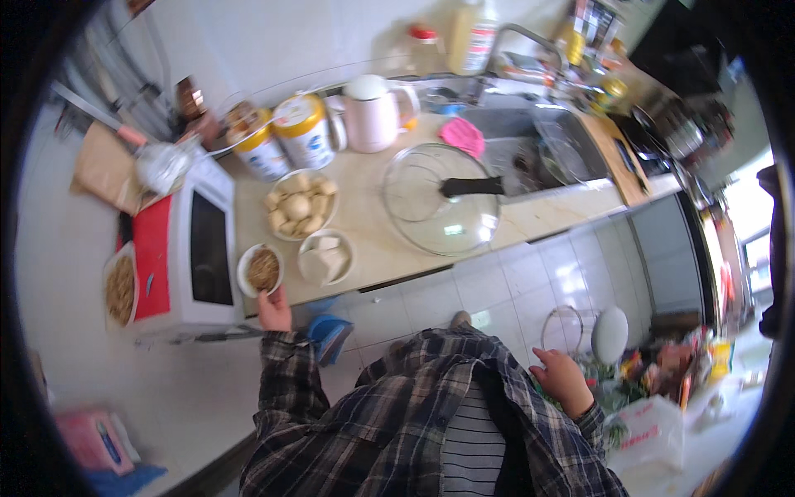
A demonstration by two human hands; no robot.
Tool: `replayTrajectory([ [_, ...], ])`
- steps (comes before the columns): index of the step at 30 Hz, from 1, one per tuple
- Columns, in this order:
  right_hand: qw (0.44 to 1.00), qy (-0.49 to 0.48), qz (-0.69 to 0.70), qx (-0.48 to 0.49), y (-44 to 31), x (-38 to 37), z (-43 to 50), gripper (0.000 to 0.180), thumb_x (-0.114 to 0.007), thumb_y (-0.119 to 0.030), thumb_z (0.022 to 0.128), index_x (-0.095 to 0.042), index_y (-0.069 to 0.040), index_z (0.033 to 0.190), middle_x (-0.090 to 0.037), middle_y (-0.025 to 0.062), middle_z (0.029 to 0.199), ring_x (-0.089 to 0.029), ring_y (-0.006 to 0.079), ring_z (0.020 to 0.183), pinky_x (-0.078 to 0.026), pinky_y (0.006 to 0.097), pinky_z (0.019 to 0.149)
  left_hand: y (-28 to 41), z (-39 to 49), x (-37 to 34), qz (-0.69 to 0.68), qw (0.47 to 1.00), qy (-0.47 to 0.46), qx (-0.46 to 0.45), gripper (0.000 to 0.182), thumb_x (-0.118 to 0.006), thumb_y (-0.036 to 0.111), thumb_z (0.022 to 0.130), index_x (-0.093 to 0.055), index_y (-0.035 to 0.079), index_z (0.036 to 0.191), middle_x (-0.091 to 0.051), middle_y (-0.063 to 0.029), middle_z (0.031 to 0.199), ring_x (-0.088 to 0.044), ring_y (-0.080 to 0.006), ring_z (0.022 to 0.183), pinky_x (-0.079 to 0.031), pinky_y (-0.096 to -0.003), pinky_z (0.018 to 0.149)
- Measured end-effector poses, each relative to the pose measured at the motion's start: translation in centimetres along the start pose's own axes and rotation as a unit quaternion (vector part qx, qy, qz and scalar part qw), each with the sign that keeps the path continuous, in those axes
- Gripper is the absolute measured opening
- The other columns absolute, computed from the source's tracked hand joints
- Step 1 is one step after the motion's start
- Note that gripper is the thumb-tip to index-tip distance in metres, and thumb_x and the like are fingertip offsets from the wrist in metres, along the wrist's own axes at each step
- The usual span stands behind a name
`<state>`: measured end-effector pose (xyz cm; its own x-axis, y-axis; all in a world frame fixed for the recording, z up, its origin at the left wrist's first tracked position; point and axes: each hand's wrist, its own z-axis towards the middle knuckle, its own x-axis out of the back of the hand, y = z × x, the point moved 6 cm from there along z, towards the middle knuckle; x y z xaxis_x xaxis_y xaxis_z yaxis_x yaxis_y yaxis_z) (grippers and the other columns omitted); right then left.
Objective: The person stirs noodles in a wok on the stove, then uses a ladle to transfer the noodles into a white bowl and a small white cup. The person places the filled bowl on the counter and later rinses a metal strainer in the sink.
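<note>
At the counter's front edge, my left hand (275,310) grips the near rim of a small white bowl (243,278), thumb over the rim. Brown shredded food (264,268) fills this bowl. Just right of it stands a white bowl (302,266) with white block-like pieces (327,258). Behind them a larger bowl (281,235) is heaped with pale peeled chunks (298,205). My right hand (564,380) hangs over the floor side at my right, holding nothing, with its fingers apart.
A white microwave (214,248) borders the counter on the left. A glass pan lid (422,227) lies near a steel sink (562,146). Two tins (304,133) and a pink kettle (371,118) line the wall. Bags and vegetables (649,428) crowd the right.
</note>
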<state>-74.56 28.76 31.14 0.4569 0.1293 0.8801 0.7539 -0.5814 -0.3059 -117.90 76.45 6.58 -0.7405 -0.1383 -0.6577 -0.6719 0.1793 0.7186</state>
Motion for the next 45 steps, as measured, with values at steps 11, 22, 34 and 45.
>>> replayTrajectory([
  [11, 0.992, 0.043, 0.076, -0.096, 8.2, -1.7, -5.3, 0.039, -0.061, -0.029, 0.084, -0.06, -0.006, 0.116, -0.064, 0.0185, 0.095, -0.06, 0.0382, 0.09, -0.049, 0.0467, 0.076, -2.4, -14.3, -12.4, 0.121, 0.974, 0.067, 0.18, 0.023, -0.058, 0.015, 0.09, -0.051, 0.001, 0.108, -0.055, -0.0079, 0.1, -0.058, -0.0211, 0.089, -0.053, -0.0331, 0.085],
  [22, 0.963, 0.123, 0.091, -0.22, 28.6, 1.5, -14.0, 0.038, -0.065, -0.026, 0.082, -0.06, -0.006, 0.115, -0.063, 0.0175, 0.095, -0.061, 0.0381, 0.086, -0.05, 0.046, 0.073, -20.2, -29.7, -38.3, 0.704, 0.544, -0.451, -0.066, 0.044, -0.064, 0.02, 0.085, -0.052, 0.002, 0.124, -0.056, -0.0153, 0.117, -0.061, -0.0252, 0.096, -0.051, -0.0347, 0.082],
  [34, 0.927, 0.13, 0.161, -0.311, 39.4, 0.0, -19.9, 0.042, -0.067, -0.025, 0.082, -0.059, -0.006, 0.118, -0.062, 0.0195, 0.096, -0.06, 0.0377, 0.091, -0.049, 0.0455, 0.075, -34.4, -35.6, -50.8, 0.641, 0.562, -0.522, -0.023, 0.041, -0.066, 0.021, 0.085, -0.056, -0.001, 0.117, -0.06, -0.0164, 0.113, -0.063, -0.024, 0.099, -0.051, -0.0334, 0.083],
  [45, 0.921, 0.142, 0.139, -0.334, 46.2, 6.0, -13.8, 0.042, -0.068, -0.022, 0.08, -0.06, -0.005, 0.117, -0.063, 0.0189, 0.097, -0.06, 0.0374, 0.092, -0.049, 0.0455, 0.078, -48.7, -26.5, -63.1, 0.583, 0.669, -0.44, 0.137, 0.047, -0.061, 0.025, 0.087, -0.049, 0.002, 0.126, -0.058, -0.0094, 0.116, -0.058, -0.0143, 0.092, -0.051, -0.0291, 0.074],
])
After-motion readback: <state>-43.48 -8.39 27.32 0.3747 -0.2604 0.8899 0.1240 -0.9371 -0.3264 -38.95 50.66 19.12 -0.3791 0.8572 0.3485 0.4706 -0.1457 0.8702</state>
